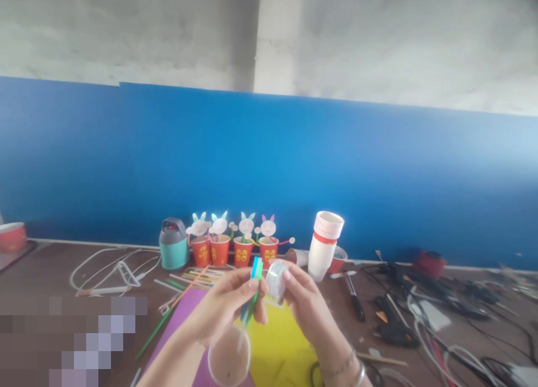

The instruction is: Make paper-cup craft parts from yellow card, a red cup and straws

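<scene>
My left hand (225, 308) is closed round a bundle of blue and green straws (253, 289) that points up and to the right. My right hand (305, 305) pinches a small clear tape roll (276, 279) right beside the tops of the straws. Below my left hand a round pale paper disc (229, 356) hangs on a straw, over a yellow sheet (279, 348) and a purple sheet (185, 314) on the brown table (54, 275).
Several red cups with paper bunny figures (233, 242) line the blue wall, next to a teal container (174, 244) and a stack of white paper cups (324, 244). Loose straws (191, 279), white cables (111, 269), a black marker (355, 297), a glue gun (393, 319) and tangled wires lie around.
</scene>
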Motion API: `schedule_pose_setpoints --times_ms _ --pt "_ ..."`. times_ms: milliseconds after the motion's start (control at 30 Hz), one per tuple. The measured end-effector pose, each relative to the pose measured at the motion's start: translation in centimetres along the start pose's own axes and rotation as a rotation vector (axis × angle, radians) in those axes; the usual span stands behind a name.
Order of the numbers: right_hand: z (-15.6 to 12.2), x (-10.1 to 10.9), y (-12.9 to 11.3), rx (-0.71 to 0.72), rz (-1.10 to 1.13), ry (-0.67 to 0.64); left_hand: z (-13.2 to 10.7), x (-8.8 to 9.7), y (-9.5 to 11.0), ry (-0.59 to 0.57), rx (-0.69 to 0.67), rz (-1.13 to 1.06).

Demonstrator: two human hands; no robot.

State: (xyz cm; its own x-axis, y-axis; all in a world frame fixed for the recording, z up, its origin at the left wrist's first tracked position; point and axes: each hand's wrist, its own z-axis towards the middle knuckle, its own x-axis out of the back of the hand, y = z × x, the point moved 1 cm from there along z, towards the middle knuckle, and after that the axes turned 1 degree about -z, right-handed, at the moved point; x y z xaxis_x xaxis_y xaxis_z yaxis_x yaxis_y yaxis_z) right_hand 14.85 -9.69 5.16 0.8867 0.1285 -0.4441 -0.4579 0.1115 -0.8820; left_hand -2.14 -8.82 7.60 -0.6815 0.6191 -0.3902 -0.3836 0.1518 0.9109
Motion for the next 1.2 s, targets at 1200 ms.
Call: schedule_pose_setpoints --times_ms 1200 --pt "-0.7 -1.4 -0.7 -0.128 0.093 -0.082 0.9 0.1 -0.8 0.047 -0.207 -0.018"
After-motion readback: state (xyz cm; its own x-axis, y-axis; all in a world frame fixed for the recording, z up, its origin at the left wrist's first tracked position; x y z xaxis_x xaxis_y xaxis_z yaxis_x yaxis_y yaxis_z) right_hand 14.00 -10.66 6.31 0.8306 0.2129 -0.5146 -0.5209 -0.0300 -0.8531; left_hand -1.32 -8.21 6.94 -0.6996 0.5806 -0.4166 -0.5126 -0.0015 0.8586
